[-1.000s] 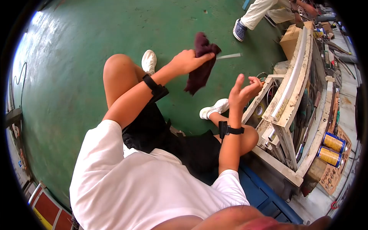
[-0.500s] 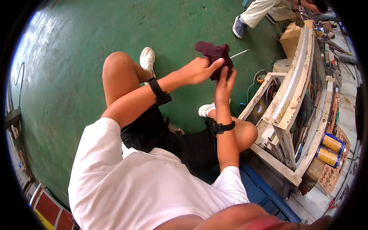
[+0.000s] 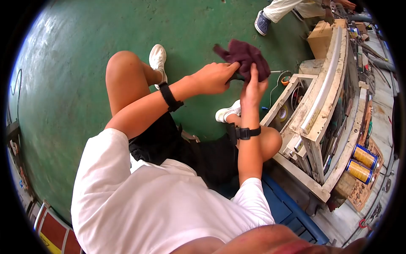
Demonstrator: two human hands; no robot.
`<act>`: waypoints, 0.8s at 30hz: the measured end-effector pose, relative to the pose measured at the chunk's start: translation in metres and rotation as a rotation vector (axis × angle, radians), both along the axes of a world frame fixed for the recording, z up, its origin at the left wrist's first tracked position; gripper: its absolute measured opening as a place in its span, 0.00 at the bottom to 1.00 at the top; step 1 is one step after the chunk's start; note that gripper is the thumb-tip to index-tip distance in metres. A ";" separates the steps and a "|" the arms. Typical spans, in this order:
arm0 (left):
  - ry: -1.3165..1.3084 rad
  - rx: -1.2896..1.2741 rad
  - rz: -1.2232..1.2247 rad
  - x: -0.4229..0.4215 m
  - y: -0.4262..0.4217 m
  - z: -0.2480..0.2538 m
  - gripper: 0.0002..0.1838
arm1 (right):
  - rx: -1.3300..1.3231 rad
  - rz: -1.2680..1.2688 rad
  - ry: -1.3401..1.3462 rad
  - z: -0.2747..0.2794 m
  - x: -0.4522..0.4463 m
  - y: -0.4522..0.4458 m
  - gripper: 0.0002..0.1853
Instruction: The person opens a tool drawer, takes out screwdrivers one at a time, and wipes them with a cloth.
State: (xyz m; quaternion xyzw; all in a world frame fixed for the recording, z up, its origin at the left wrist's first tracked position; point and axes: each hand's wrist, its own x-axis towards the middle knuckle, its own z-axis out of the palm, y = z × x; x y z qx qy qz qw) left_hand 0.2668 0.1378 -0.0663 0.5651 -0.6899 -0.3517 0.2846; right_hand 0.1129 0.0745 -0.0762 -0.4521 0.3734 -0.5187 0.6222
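My left hand [image 3: 215, 78] is closed in a fist at the left side of a crumpled maroon cloth [image 3: 247, 57]. A short dark piece, perhaps a handle, shows beside its fingers. Beyond the cloth's right side, a thin metal rod [image 3: 280, 71] sticks out, roughly in line with that dark piece; the cloth hides the middle. My right hand [image 3: 254, 88] grips the cloth from below, its thumb and fingers pressed into the folds. Both hands are held over the green floor, above my bent knees.
A worn pale frame rack [image 3: 315, 127] with tools inside stands at the right. Behind it, a bench [image 3: 382, 103] carries two yellow-blue cans [image 3: 363, 163]. A cardboard box [image 3: 320, 39] and another person's shoe [image 3: 262, 23] are at the upper right. A blue drawer unit [image 3: 292, 209] sits below.
The cloth has turned and bunched up, shifting slightly right. The rod now points level to the right rather than up and right. My left thumb has moved off the cloth's front.
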 end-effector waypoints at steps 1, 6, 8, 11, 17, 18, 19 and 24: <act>0.060 -0.074 0.024 -0.003 0.000 0.000 0.22 | -0.065 -0.024 0.028 0.003 -0.002 -0.003 0.19; 0.138 -0.006 0.131 0.002 0.003 0.013 0.24 | 0.124 -0.106 -0.014 0.016 -0.032 -0.028 0.23; 0.208 -0.108 0.144 -0.001 -0.001 0.006 0.25 | 0.188 -0.104 -0.005 0.012 -0.021 -0.022 0.23; 0.270 -0.202 0.186 0.000 -0.002 -0.001 0.27 | 0.216 -0.015 -0.108 0.000 0.001 -0.003 0.23; 0.433 -0.056 0.090 0.011 0.000 0.019 0.28 | 0.059 -0.148 0.020 0.019 -0.022 -0.023 0.22; 0.440 -0.055 0.087 0.012 -0.001 0.019 0.28 | 0.057 -0.175 -0.011 0.020 -0.030 -0.027 0.23; 0.460 0.032 0.070 0.016 -0.003 0.019 0.28 | 0.053 -0.204 -0.044 0.025 -0.032 -0.027 0.24; 0.597 0.292 0.089 0.022 -0.004 0.028 0.28 | 0.053 0.008 0.017 0.009 -0.009 0.001 0.23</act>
